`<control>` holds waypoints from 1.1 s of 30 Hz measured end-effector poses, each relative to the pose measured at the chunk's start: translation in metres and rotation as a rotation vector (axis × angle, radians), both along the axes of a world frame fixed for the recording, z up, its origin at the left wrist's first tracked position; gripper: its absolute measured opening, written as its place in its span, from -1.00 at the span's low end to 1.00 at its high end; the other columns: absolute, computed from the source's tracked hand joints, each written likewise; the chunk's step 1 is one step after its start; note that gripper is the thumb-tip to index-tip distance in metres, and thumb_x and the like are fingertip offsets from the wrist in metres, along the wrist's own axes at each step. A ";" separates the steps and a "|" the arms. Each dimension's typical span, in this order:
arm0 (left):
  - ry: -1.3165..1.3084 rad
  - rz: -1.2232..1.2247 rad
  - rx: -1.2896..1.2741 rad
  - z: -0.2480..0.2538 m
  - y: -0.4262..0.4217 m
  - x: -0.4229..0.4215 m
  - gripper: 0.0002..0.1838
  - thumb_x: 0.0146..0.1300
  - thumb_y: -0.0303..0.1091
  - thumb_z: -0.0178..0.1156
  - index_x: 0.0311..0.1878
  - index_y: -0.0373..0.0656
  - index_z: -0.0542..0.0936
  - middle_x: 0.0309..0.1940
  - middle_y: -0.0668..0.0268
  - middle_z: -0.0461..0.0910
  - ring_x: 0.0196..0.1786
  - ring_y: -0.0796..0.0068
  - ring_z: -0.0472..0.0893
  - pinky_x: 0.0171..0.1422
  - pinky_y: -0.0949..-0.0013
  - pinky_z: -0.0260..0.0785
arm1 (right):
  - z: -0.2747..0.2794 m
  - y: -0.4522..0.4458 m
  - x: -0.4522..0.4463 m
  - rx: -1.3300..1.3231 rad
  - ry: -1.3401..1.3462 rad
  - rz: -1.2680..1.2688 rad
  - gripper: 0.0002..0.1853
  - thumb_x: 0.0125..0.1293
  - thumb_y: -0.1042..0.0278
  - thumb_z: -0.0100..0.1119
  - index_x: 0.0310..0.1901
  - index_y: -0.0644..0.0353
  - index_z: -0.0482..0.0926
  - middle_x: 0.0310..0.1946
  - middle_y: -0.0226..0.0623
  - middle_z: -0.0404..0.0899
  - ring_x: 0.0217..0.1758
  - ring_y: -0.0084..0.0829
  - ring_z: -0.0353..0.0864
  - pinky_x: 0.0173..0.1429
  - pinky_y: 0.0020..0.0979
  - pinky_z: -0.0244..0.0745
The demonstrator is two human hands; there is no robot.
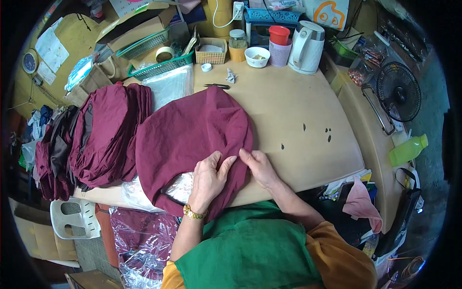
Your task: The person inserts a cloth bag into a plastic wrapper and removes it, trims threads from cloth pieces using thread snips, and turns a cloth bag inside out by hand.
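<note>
A rounded maroon fabric piece [187,120] lies at the front of the tan table [308,101], with an opening at its lower edge where shiny clear plastic [181,188] shows. My left hand [210,176], with a gold watch at the wrist, pinches the fabric near its right side. Close beside it, my right hand [259,167] grips the same fabric between thumb and fingers. Stacked maroon fabric pieces [103,135] stand to the left, with dark ones [60,139] among them.
Along the back are a green basket [163,67], a jar [237,45], a white bowl [257,57] and a white kettle [306,48]. A small dark tool [216,86] lies behind the fabric. At the right are a fan [398,91] and a green bottle [408,150].
</note>
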State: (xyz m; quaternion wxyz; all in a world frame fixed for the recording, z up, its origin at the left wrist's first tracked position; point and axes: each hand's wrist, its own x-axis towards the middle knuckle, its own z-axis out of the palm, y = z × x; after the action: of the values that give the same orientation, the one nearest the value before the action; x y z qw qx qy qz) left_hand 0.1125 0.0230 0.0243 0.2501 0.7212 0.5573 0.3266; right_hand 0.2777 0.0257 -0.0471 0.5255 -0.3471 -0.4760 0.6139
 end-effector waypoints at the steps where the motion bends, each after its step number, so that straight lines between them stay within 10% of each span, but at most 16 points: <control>1: -0.036 -0.026 -0.024 -0.003 0.000 -0.002 -0.59 0.41 -0.25 0.20 -0.51 -0.32 0.41 -0.65 0.03 0.21 -0.58 0.34 0.17 -0.47 0.23 0.19 | -0.005 0.003 -0.001 -0.082 0.110 -0.073 -0.62 0.52 0.08 0.07 -0.02 0.29 0.62 -0.17 -0.47 0.63 -0.13 -0.70 0.49 -0.01 -0.53 0.42; 6: -0.161 -0.047 -0.064 -0.010 0.001 -0.004 -0.58 0.41 -0.25 0.21 -0.53 -0.32 0.42 -0.66 0.13 0.14 -0.53 0.52 0.12 -0.48 0.28 0.15 | 0.005 0.002 0.009 -0.272 0.189 0.098 -0.65 0.50 0.10 0.11 -0.07 0.29 0.63 -0.25 -0.49 0.65 -0.25 -0.70 0.53 -0.14 -0.53 0.48; 10: 0.014 -0.147 0.067 0.008 -0.012 -0.006 -0.63 0.33 -0.20 0.27 -0.45 -0.32 0.49 -0.65 0.00 0.35 -0.57 0.20 0.42 -0.40 0.16 0.30 | -0.037 0.013 0.008 -0.091 -0.215 0.087 -0.68 0.44 0.12 0.20 -0.13 0.26 0.65 -0.27 -0.47 0.67 -0.31 -0.70 0.57 -0.25 -0.52 0.53; 17: 0.266 -0.232 -0.220 0.014 -0.052 -0.049 -0.78 0.21 -0.32 0.30 -0.29 -0.31 0.57 -0.52 -0.06 0.58 -0.34 -0.12 0.63 -0.21 0.04 0.45 | -0.012 0.014 0.012 -0.292 0.489 -0.198 -0.72 0.45 0.19 0.19 0.05 0.17 0.61 0.03 -0.41 0.64 0.11 -0.56 0.55 0.25 -0.38 0.42; 33: 0.146 0.016 0.077 -0.006 -0.041 -0.028 -0.63 0.39 -0.13 0.18 -0.39 -0.27 0.57 -0.60 -0.06 0.50 -0.49 -0.14 0.54 -0.39 0.03 0.34 | 0.002 -0.017 -0.003 -0.398 0.515 -0.020 -0.49 0.40 0.19 0.25 0.28 0.22 0.39 0.18 -0.29 0.50 0.25 -0.38 0.48 0.30 -0.14 0.48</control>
State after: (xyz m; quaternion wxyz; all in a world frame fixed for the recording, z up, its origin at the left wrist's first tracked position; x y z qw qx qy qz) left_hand 0.0846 -0.0178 0.0187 0.1785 0.7477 0.5668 0.2964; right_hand 0.2746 0.0091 -0.0448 0.5564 -0.2809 -0.1944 0.7574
